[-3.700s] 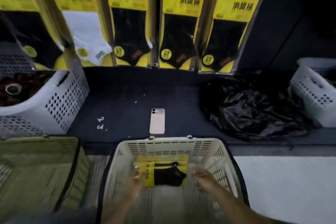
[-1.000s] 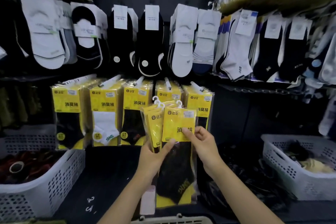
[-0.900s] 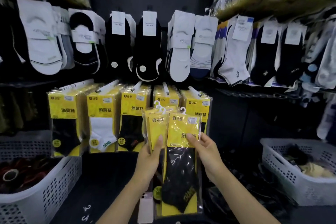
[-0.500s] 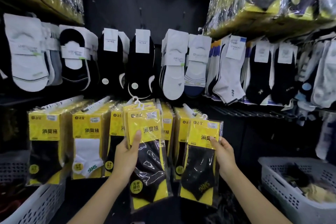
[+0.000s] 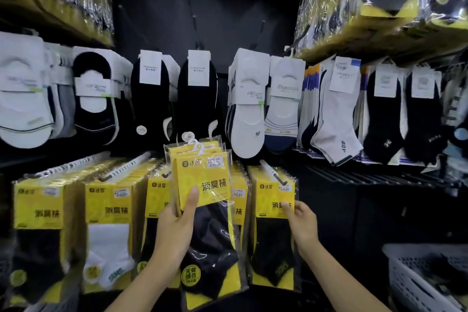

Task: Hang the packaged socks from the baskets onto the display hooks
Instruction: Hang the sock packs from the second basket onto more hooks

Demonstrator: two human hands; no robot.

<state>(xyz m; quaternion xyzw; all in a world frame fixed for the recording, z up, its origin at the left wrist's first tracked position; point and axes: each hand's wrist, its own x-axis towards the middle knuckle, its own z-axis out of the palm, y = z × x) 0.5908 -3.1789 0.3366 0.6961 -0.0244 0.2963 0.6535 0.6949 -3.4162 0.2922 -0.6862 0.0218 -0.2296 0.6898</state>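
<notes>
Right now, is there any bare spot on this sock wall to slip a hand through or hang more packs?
Mostly crowded: the yellow pack rows sit edge to edge, and the left hand holds a stack of packs. Bare room shows on the dark panel above the black socks, and the dark area right of the right hand, below the wire shelf.

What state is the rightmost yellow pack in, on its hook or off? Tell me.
On: the rightmost pack hangs from the hook through its top; right hand pinches its edge.
</notes>
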